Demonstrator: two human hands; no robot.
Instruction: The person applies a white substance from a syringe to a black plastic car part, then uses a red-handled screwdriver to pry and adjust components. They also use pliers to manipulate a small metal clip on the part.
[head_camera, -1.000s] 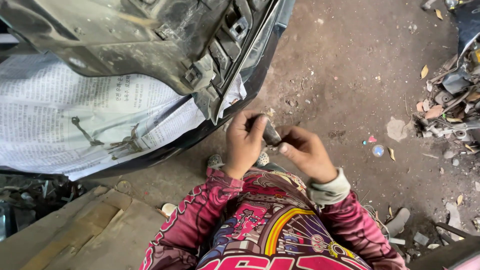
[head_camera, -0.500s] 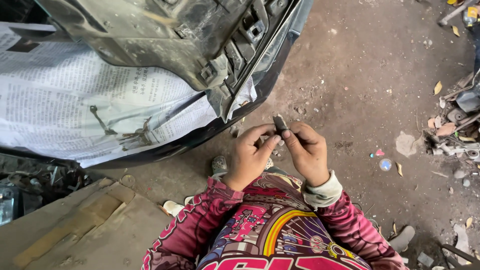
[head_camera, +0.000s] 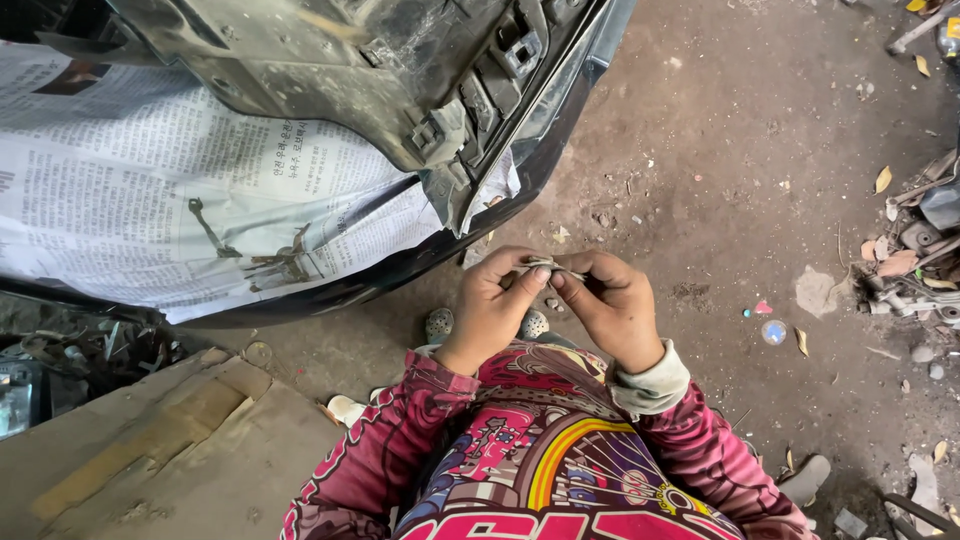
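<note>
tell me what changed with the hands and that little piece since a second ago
The small piece, earlier held upright between the fingertips, now lies flat, pinched from both sides by the left hand and right hand. The view drifted slightly. Both hands kept hold; the black bumper and newspaper stayed put.
</note>
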